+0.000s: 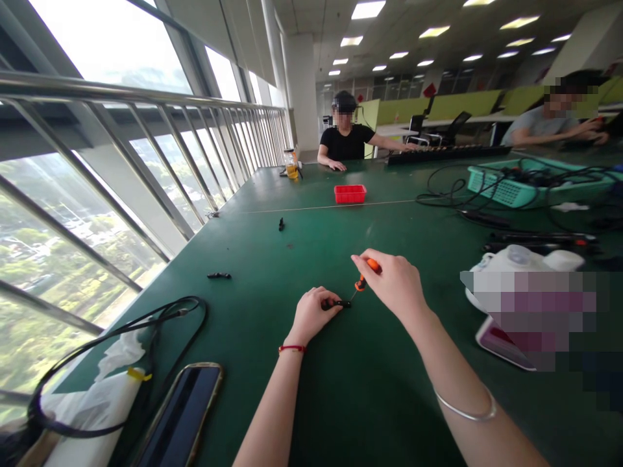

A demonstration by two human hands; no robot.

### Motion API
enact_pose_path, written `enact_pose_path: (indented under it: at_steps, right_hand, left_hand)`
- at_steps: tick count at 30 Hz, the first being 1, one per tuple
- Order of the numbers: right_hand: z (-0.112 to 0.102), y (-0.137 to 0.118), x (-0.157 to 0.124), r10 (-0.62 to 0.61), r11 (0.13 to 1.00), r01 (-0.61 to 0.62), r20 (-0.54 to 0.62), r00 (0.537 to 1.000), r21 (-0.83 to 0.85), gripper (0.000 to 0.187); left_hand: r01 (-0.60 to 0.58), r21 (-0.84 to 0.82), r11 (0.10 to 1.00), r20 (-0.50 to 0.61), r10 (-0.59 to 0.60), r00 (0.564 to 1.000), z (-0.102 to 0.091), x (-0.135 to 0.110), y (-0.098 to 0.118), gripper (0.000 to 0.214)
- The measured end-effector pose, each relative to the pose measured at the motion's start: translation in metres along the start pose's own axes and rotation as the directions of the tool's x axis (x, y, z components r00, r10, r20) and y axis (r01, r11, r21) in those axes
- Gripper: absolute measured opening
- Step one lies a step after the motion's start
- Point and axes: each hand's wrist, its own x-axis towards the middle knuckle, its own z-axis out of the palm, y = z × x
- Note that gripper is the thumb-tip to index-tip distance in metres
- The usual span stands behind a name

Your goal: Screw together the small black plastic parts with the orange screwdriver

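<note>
On the green table (243, 363), my left hand (311, 314) pinches a small black part (341, 303) and keeps it against the surface. My right hand (396, 282) is wrapped round the orange-and-black handle of a screwdriver (361, 283), tilted with its thin shaft pointing down and left. The shaft's tip is at or very near the right end of the black part; whether they touch I cannot tell. Two similar small black pieces lie apart from my hands, one at the left (219, 275) and one farther back (281, 224).
A red divided tray (350, 194) stands farther back. Black cable (202, 318) and a phone (182, 415) lie at left. On the right are a white bottle (520, 259) and a teal basket (506, 188) with cables. Two people sit beyond; a metal railing (146, 97) borders the left.
</note>
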Motion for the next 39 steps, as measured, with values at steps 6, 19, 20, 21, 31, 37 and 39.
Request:
enact_pose_path:
  at_steps: [6,19,20,21,31,37,39]
  right_hand:
    - [0.001,-0.002,-0.001,-0.038,0.999,0.038,-0.044,0.998,0.001,0.02]
    - [0.004,-0.01,-0.005,-0.055,0.998,0.055,-0.074,0.996,-0.001,0.033]
    - [0.004,-0.01,-0.005,-0.042,0.999,0.041,-0.063,0.997,-0.015,0.038]
    - [0.004,-0.011,-0.006,-0.034,0.999,0.032,-0.058,0.998,-0.026,0.038]
    - [0.003,-0.015,-0.006,0.014,0.998,-0.017,-0.038,0.999,-0.064,0.037]
    - [0.002,-0.013,-0.005,0.012,0.999,-0.016,-0.097,0.995,-0.039,0.02]
    - [0.002,-0.013,-0.006,0.011,0.999,-0.014,-0.073,0.997,-0.041,0.018]
  left_hand:
    - [-0.01,0.0,1.0,0.001,0.01,1.0,0.0,0.001,0.0,0.012]
    - [-0.01,-0.008,1.0,-0.002,0.01,1.0,0.003,0.001,-0.004,0.012]
    - [-0.007,-0.009,1.0,-0.003,0.007,1.0,0.002,0.001,-0.003,0.012]
    - [-0.005,-0.01,1.0,-0.005,0.005,1.0,0.002,0.001,-0.003,0.012]
    - [-0.003,-0.009,1.0,-0.001,0.003,1.0,0.002,0.002,-0.002,0.012]
    - [0.007,-0.002,1.0,0.002,-0.007,1.0,0.001,0.002,0.0,0.012]
    - [0.004,-0.004,1.0,0.004,-0.004,1.0,0.001,0.002,0.0,0.012]
